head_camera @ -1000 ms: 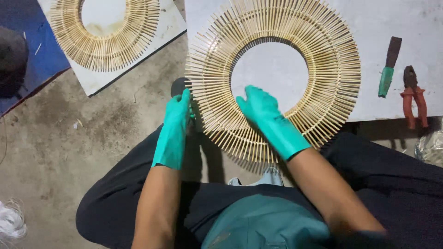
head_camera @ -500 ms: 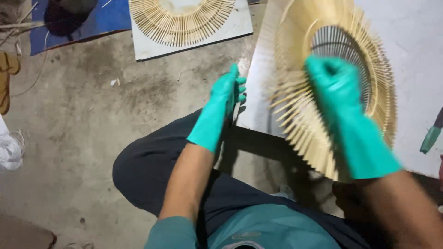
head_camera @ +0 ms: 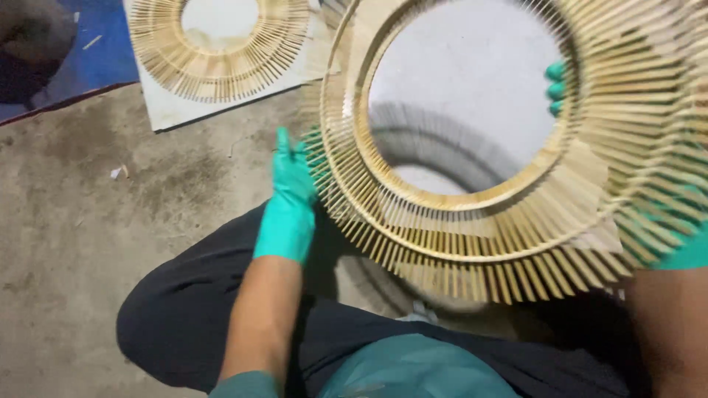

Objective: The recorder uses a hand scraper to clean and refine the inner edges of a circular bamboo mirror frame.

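Since the earlier frame, one stick ring [head_camera: 472, 243] has been lifted and turned flat toward the camera, above the lap. Its left edge is touched by the open left hand [head_camera: 291, 195]; its right rim is gripped by the right hand [head_camera: 664, 228] (green fingertips [head_camera: 554, 88] are seen through the hole). A second ring [head_camera: 221, 44] is seen on a white board [head_camera: 177, 114].

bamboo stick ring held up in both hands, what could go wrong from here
1. The stick ring is lifted off the white board; the left hand touches only its stick tips, which could snap or loosen.
2. The right hand grips through the slats, so a slip might drop it onto the concrete floor.
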